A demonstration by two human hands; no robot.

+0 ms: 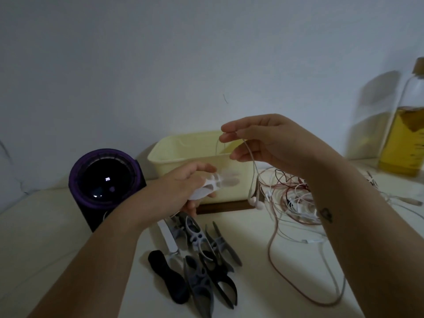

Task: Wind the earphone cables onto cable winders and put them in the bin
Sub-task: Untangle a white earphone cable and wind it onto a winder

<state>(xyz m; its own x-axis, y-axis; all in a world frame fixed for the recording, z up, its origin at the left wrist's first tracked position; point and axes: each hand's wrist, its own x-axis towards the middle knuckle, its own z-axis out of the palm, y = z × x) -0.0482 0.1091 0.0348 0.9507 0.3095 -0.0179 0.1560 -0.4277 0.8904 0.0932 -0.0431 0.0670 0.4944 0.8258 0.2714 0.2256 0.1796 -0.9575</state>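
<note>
Pale yellow plastic, the bin (183, 154) sits at twelve o'clock on the table (57, 226), close to the wall. In front of it the left hand (181, 189) grips a white cable winder (212, 187), fingers curled round it. The winder shows blurred. The right hand (275, 143), higher and at about one o'clock, pinches a pale earphone cable (254, 171) between thumb and fingertips. Its earbuds (255, 201) dangle just before the bin's wall. A tangle of red and white cables (296, 198) lies at three o'clock, spare grey and black winders (202, 260) at six. A purple-rimmed device (105, 180) stands at ten, a corked bottle (403, 134) of yellow liquid at two.
</note>
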